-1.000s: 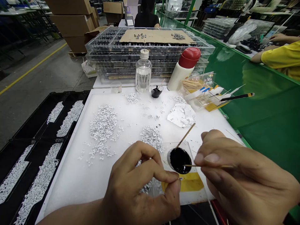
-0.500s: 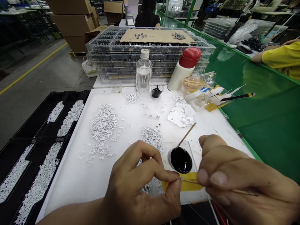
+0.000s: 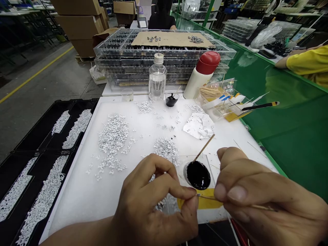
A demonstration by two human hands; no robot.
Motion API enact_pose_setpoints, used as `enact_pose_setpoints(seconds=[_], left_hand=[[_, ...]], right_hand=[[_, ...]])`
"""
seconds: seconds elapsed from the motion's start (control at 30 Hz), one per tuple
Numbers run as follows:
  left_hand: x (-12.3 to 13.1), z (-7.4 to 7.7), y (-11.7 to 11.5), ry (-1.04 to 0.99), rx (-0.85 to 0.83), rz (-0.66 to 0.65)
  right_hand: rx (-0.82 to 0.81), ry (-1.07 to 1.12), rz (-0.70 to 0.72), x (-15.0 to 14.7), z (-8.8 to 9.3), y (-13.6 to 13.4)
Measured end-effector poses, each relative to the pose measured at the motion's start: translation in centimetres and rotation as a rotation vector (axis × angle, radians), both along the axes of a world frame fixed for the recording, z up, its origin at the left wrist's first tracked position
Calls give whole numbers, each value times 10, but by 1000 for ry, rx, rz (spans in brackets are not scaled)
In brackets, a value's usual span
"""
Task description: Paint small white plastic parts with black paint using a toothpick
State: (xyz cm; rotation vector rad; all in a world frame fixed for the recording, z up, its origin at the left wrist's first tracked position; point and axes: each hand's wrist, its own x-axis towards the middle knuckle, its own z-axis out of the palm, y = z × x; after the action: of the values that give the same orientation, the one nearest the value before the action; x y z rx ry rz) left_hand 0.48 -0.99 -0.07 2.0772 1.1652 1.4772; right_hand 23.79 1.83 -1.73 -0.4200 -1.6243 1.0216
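Observation:
My left hand (image 3: pixel 159 198) pinches a tiny piece (image 3: pixel 197 195) between thumb and forefinger; most of it is hidden by the fingertips. My right hand (image 3: pixel 266 194) is closed on a thin wooden stick (image 3: pixel 207 197), whose tip meets the tiny piece. Just beyond the fingertips sits a small cup of black paint (image 3: pixel 198 175), with another wooden stick (image 3: pixel 203 148) leaning out of it. The cup stands on a clear plate with a yellow strip (image 3: pixel 210 203). Behind my left hand lies a pile of small white parts (image 3: pixel 166 147).
A larger heap of white parts (image 3: pixel 112 136) lies on the white tabletop (image 3: pixel 79 191). Farther back are a clear bottle (image 3: pixel 157 80), a red-capped flask (image 3: pixel 201 75), a crumpled paper (image 3: pixel 199 125) and a box of sticks (image 3: pixel 220 99). Black trays (image 3: pixel 51 150) stand at left.
My right hand and its stick have shifted very slightly left toward the tiny piece. My left hand keeps its pinch in the same place.

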Motion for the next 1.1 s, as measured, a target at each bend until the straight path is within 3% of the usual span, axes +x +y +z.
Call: enact_pose_setpoints(seconds=[0.6, 1.1], left_hand=[[-1, -1, 1, -3, 10, -2], [-3, -3, 2, -14, -7, -7]], right_hand=[[106, -33, 34, 5, 2, 5], [113, -108, -95, 2, 10, 4]])
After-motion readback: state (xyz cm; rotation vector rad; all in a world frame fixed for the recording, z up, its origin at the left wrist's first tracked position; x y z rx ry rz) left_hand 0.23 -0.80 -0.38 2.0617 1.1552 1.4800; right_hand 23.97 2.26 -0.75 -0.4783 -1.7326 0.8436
